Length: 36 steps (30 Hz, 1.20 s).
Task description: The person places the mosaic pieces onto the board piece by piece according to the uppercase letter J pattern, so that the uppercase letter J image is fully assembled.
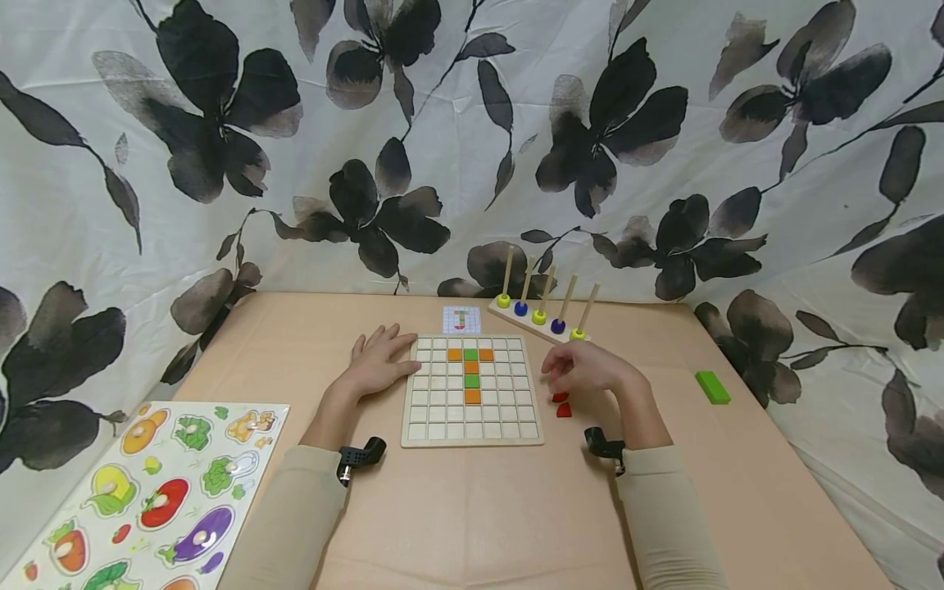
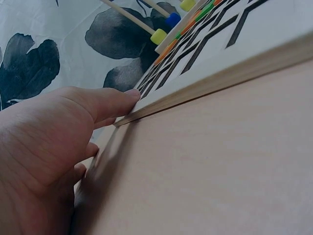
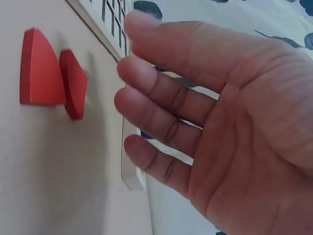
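Note:
A wooden grid board lies flat at the middle of the table, with orange and green squares set in a T shape. My left hand rests at its upper left edge; in the left wrist view the thumb touches the rim and the other fingers are mostly hidden. Right of the board, my right hand hovers above two red pieces, fingers loosely bent. Nothing shows in its grasp in the right wrist view. A small pattern card lies behind the board.
A peg stand with yellow and blue rings stands behind the board, close to my right hand. One green block lies far right. At the left is a vegetable puzzle board. Floral cloth hangs behind the table.

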Available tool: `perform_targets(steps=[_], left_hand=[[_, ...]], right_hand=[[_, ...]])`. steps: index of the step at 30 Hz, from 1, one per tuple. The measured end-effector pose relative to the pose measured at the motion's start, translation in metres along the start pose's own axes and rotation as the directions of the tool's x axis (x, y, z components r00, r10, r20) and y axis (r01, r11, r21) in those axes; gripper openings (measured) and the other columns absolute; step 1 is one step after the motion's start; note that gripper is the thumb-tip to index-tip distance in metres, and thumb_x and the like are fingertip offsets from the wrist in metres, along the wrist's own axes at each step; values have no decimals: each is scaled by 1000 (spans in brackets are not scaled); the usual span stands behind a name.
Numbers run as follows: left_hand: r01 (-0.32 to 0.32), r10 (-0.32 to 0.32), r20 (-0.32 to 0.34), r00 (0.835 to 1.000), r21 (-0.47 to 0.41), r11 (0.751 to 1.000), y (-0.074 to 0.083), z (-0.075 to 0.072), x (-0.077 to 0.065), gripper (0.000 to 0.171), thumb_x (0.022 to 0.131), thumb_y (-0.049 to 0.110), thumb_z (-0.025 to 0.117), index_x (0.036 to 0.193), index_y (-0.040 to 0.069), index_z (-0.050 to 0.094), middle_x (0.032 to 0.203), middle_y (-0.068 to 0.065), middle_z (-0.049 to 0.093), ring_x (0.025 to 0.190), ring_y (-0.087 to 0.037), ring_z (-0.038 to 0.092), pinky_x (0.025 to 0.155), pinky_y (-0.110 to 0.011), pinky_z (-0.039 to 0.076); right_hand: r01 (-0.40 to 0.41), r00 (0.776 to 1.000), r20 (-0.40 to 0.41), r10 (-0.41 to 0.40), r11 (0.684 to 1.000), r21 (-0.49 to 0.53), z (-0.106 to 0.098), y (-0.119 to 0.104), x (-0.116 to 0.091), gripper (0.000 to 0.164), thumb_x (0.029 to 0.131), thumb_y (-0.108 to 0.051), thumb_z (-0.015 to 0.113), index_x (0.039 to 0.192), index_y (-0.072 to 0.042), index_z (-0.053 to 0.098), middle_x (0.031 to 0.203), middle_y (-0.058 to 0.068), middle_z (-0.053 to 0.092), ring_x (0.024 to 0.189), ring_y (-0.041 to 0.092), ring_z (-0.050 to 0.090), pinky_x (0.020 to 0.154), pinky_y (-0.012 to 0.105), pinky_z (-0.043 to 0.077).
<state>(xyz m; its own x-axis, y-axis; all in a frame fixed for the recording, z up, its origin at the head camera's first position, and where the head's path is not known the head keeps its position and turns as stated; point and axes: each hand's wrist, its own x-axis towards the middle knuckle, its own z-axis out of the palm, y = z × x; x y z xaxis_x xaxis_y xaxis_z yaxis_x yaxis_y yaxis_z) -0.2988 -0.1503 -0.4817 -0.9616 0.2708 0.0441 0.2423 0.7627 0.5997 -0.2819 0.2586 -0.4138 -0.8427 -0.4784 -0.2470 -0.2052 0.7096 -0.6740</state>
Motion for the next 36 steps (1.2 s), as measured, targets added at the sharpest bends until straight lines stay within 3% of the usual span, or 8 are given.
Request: perform_targets(steps=[5,13,22,29,36], left_hand=[[0,0,1,1000,2,1000,0,0,1,67,97,44,66,156,15,50,172,-22,22,161,-46,8,126,-66,-8],[1,-1,5,1000,5,1000,1,0,0,67,97,44,66,156,15,50,172,-22,23,161,-46,8,126,-65,-8],[2,-2,2,1000,4,1000,1,-1,0,67,98,44,66,156,16,49,172,-21,22,161,-45,7,126,-65,-8],[-6,6,4,1000,0,1000,1,-1,0,68,98,44,66,156,15,49,172,-23,22,161,-47,7,126,-66,-8],[-10,10,7,1000,4,1000,0,-2,0,68,97,44,66,156,15,49,171,-23,22,161,-47,7,125,-67,-8]], right_hand=[[-45,999,29,44,999,26,-2,6,-2,18,88,-1,80,105,-2,75,94,8,77,84,21,70,86,32,57],[-103,993,60,103,995,-2,-1,15,2,16,85,-1,81,99,-5,75,88,7,72,81,22,62,80,33,52],[-104,993,62,103,995,10,1,17,4,15,84,1,81,96,-4,74,86,7,71,80,22,61,78,32,52],[-56,996,63,58,998,-32,3,14,5,13,86,-1,80,96,-5,73,87,7,70,82,23,60,78,33,50],[-41,996,75,41,999,-11,8,14,9,12,89,-4,79,97,-7,71,85,6,68,80,23,60,77,35,50]])
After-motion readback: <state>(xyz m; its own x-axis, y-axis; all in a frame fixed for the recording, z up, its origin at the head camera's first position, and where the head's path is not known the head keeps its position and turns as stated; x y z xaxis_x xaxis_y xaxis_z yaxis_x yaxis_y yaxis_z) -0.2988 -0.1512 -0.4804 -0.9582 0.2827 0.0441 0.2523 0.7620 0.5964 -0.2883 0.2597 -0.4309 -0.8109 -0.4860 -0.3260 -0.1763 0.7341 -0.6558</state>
